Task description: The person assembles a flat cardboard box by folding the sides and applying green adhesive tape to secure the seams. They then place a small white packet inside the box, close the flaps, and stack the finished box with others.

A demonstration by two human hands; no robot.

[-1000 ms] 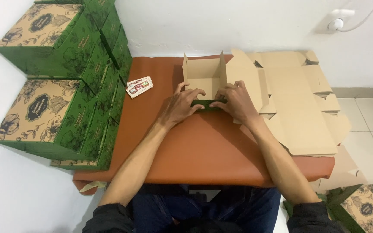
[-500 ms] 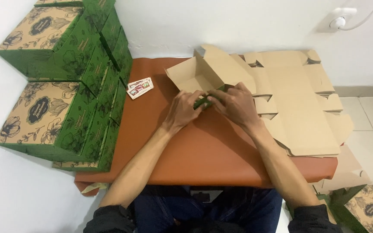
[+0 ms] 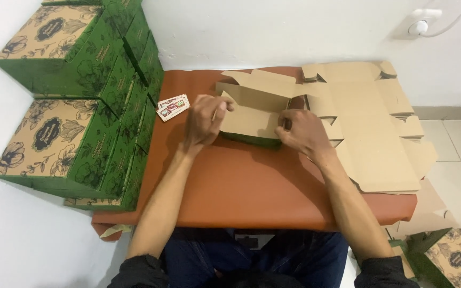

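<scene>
We sit at a brown table [image 3: 252, 186] set against a white wall, with stacked green floral boxes [image 3: 76, 101] well off to the side of our left fingers and a pile of flat cardboard blanks [image 3: 369, 133] spreading out just beyond our right fingers. Between our hands lies the half-folded cardboard box [image 3: 254, 109], its green outer edge toward us; our left hand [image 3: 205, 121] curls its fingers around the box's left flap, and our right hand [image 3: 302, 133] pinches its right side. A small printed card [image 3: 172, 106] lies near our left fingers.
</scene>
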